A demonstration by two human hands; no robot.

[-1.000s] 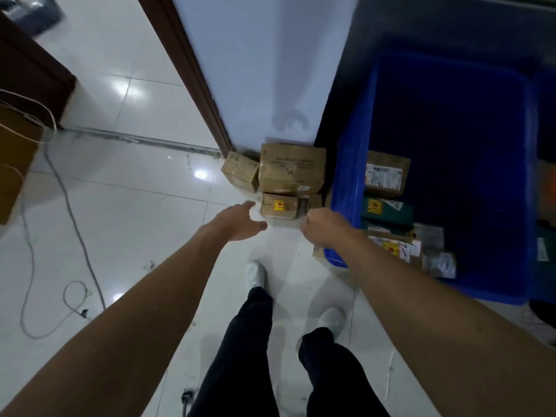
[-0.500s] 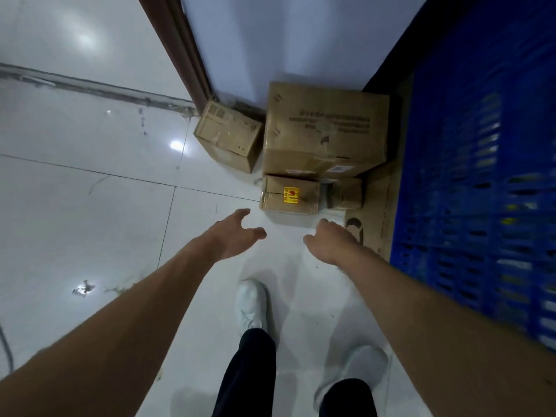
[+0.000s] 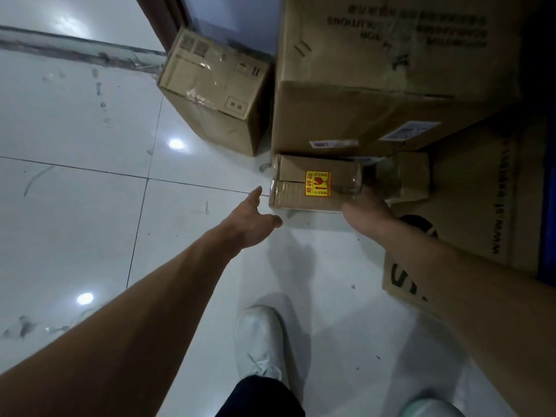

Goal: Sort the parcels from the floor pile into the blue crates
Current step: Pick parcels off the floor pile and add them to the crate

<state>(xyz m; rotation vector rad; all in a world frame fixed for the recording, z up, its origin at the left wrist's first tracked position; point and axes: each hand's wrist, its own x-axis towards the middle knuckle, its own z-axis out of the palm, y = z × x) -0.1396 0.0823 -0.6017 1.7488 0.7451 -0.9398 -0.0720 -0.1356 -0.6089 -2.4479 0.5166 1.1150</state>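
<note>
Since 0.5 s ago your head has dropped closer to the pile, so the boxes fill more of the view, and both hands have closed in on the small parcel (image 3: 296, 188) with the yellow sticker (image 3: 318, 183). That parcel lies flat on the white tiled floor (image 3: 75, 139), its far side against the foot of the large box (image 3: 391, 79) that stands behind it. Your left hand (image 3: 252, 224) is released, fingers stretched and thumb spread, just beside the parcel's left end and apart from it. Your right hand (image 3: 365, 212) reaches the parcel's near right corner; its fingers are foreshortened and blurred there, so you cannot tell whether they grip the cardboard or only touch it. A smaller taped box (image 3: 412, 176) sits just to the right of the parcel, also at the foot of the large box. Farther left, a medium box (image 3: 216, 88) stands at an angle beside the dark door frame (image 3: 159, 19). Under your right forearm a flat sheet of printed cardboard (image 3: 469, 206) lies on the floor, and at its right, on the frame's right edge, shows a strip of 1 blue crate (image 3: 549, 206). Near you, a white shoe (image 3: 260, 338) is planted on the tiles below a dark trouser leg (image 3: 261, 398).
</note>
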